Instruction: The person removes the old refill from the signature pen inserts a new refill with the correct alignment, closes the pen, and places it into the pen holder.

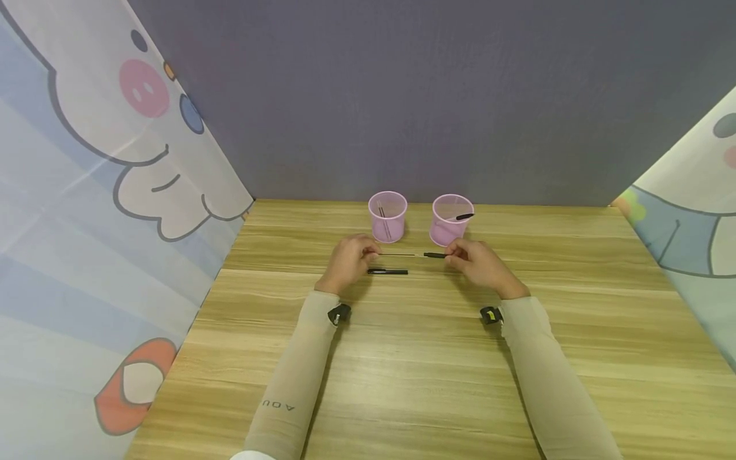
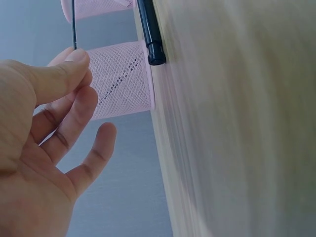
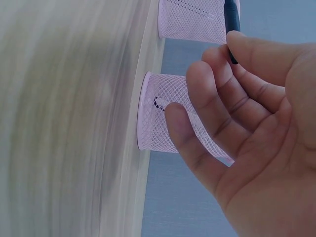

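Note:
My left hand (image 1: 352, 259) pinches one end of a thin dark pen refill (image 1: 398, 255) between thumb and forefinger. Its pale far end points right, close to a black pen barrel (image 1: 434, 255). Thumb and fingertips of my right hand (image 1: 478, 263) grip that barrel; in the right wrist view its lower end (image 3: 233, 53) pokes out below the thumb. Refill and barrel lie nearly in line, and I cannot tell whether they touch. Just below the refill, a black pen (image 1: 388, 272) rests on the table, its clip end toward my left hand.
Behind my hands stand two pink mesh cups. The left cup (image 1: 388, 217) contains thin dark sticks like refills (image 1: 383, 220). A black pen piece (image 1: 464, 217) leans out of the right cup (image 1: 445, 230). The wooden table (image 1: 414, 377) ends at a grey panel (image 1: 425, 108).

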The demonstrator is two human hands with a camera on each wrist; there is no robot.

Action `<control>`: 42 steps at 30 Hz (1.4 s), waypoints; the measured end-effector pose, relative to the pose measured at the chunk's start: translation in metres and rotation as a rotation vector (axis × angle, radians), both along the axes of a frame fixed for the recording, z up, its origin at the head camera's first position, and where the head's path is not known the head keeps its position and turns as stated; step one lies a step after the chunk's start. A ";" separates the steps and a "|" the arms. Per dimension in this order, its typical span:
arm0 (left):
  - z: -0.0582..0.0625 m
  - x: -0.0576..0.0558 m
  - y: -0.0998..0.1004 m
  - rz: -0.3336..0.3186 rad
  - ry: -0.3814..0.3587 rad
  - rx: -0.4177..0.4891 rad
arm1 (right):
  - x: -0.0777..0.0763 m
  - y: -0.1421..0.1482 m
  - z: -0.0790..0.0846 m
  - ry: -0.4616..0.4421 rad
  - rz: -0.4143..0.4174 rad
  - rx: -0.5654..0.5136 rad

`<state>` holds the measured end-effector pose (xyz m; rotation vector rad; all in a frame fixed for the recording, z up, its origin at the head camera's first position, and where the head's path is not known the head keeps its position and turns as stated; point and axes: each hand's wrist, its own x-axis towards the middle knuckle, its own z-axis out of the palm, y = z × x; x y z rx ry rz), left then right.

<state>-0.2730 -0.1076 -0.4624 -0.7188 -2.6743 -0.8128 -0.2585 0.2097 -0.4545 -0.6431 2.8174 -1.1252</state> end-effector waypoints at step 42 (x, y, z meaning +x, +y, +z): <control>-0.005 -0.006 -0.011 0.122 -0.141 -0.135 | 0.001 -0.006 -0.002 -0.016 0.008 -0.008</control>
